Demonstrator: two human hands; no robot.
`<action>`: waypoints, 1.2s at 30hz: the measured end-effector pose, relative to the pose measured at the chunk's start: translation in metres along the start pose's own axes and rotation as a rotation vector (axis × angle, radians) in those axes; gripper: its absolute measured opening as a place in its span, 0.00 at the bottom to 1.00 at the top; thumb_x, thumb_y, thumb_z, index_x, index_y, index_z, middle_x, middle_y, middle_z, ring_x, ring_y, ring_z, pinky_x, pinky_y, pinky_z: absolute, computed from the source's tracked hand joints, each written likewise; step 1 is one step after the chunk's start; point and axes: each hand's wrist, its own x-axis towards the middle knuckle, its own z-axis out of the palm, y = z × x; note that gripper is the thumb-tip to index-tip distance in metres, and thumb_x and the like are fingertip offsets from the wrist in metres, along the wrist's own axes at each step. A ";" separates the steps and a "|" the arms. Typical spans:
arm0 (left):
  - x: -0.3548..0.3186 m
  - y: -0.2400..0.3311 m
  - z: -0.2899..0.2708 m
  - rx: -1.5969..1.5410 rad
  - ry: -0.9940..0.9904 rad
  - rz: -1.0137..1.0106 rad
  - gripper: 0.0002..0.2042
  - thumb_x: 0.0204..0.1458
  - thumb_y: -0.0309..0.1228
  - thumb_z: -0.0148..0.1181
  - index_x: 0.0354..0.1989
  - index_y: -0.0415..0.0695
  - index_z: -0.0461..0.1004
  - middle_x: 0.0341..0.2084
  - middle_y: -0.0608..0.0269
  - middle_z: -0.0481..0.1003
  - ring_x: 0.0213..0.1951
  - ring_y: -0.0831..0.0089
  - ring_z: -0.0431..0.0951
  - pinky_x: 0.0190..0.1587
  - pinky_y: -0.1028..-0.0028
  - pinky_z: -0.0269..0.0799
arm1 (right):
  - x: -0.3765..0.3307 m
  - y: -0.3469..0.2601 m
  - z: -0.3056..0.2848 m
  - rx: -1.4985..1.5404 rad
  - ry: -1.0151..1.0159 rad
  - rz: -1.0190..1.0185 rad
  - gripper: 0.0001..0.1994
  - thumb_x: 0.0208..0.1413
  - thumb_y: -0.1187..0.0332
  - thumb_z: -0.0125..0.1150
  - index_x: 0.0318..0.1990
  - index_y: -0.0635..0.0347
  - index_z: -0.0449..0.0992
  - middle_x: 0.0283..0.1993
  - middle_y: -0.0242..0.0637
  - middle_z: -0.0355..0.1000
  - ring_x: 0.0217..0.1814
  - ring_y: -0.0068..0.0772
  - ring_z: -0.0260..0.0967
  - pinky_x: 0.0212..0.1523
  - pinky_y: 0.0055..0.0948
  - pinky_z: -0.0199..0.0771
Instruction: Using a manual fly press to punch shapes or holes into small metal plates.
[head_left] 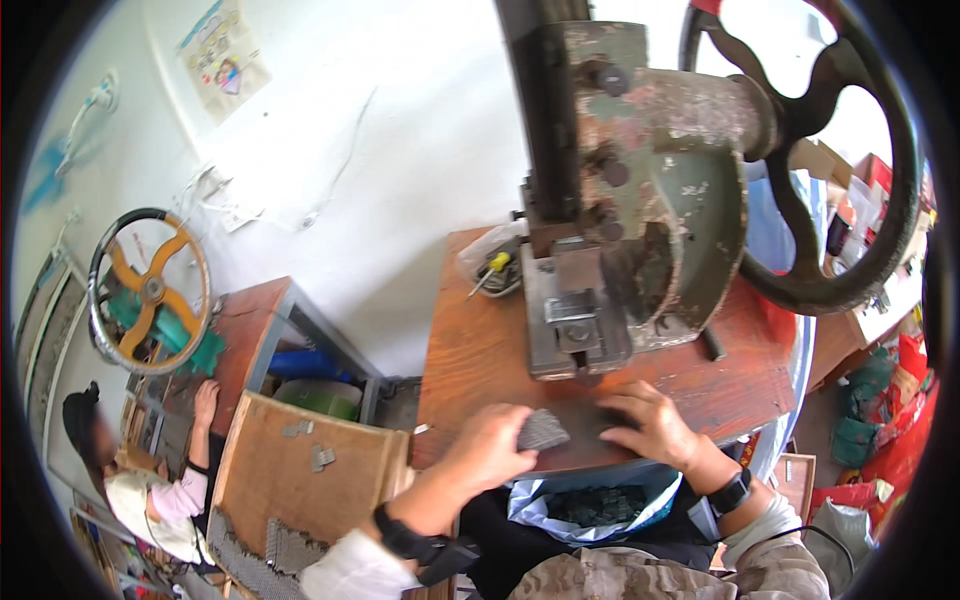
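Two bare hands work at the near edge of a worn wooden table [470,360]; the left hand [488,450] is curled shut around a small stack of thin grey metal pieces [543,430], which juts out from its fingers toward the right; the right hand [650,422], just beside that stack, lies palm down with fingers bent on the table's dark front strip, and whether it pinches anything cannot be told; each wrist wears a black band. Just beyond the fingertips stands a heavy cast-iron press [610,200], its green paint chipped and rusty, with a blocky steel die low at the front; a big dark spoked flywheel [820,170] curves off to the right of the right hand. Below the hands hangs a pale plastic bag [590,505] of small dark metal bits; left of the left hand lies a flat wooden board [300,470] bearing a few grey pieces.
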 end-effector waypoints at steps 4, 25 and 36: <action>0.024 0.011 0.057 0.020 0.028 0.080 0.26 0.37 0.29 0.66 0.48 0.35 0.70 0.41 0.46 0.72 0.46 0.50 0.70 0.50 0.60 0.67 | 0.006 0.003 0.006 -0.115 -0.222 0.079 0.46 0.41 0.54 0.71 0.65 0.66 0.54 0.65 0.56 0.55 0.68 0.59 0.48 0.67 0.48 0.50; 0.016 0.007 0.057 -0.001 0.156 0.110 0.27 0.39 0.33 0.68 0.49 0.36 0.69 0.40 0.48 0.70 0.44 0.49 0.69 0.47 0.58 0.67 | 0.017 0.024 0.023 -0.013 -0.170 0.047 0.33 0.38 0.61 0.70 0.56 0.56 0.69 0.50 0.42 0.72 0.57 0.44 0.62 0.64 0.45 0.50; -0.012 0.013 0.015 -0.644 0.252 -0.444 0.19 0.44 0.20 0.65 0.47 0.30 0.73 0.37 0.58 0.78 0.34 0.78 0.77 0.36 0.76 0.75 | 0.003 0.023 0.009 0.237 -0.003 0.131 0.29 0.42 0.64 0.69 0.55 0.58 0.70 0.53 0.43 0.70 0.58 0.46 0.62 0.60 0.38 0.60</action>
